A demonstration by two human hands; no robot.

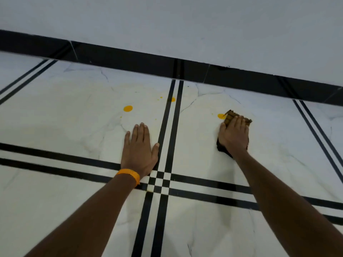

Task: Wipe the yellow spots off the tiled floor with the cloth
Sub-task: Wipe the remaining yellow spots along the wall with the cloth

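An indoor room: white marble-look floor tiles (74,127), black skirting (130,60), plain white wall (185,25).

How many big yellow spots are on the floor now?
3 big yellow spots: one ahead of the left hand, one on the black double stripe, one at the cloth under the right hand. Tiny droplets lie nearby; the cloth may hide more.

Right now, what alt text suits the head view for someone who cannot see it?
A person's right hand presses a dark cloth against a yellow spot on white floor tiles; the left hand rests flat near a second spot.
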